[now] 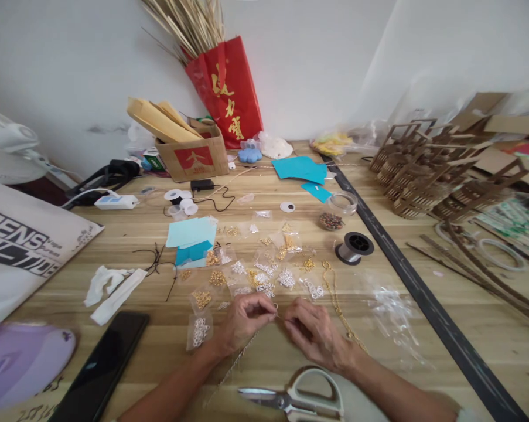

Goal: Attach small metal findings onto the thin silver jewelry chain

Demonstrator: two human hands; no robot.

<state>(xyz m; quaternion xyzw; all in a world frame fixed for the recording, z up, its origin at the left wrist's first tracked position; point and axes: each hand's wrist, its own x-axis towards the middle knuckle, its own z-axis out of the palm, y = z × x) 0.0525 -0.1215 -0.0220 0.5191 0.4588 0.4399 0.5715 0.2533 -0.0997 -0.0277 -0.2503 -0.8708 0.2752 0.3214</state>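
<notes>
Low over the table, my left hand (249, 316) pinches the end of a thin silver chain (238, 360), with a small ring (276, 306) at the fingertips. The rest of the chain trails down under my left wrist. Close beside it, my right hand (310, 328) is closed in a pinch near the same ring; what lies between its fingers is too small to name. A gold chain (341, 310) runs behind my right hand. Scissors with pale handles (293, 398) lie in front of my hands. Small bags of silver rings (200, 332) and gold findings (201, 300) lie around.
A wire spool (354, 248) and a jar of beads (332, 220) stand to the right, near a dark strip (396, 264). Small woven baskets (422, 170) crowd the far right. A phone (101, 363) lies left; a cardboard box (194, 155) and red bag (233, 94) stand behind.
</notes>
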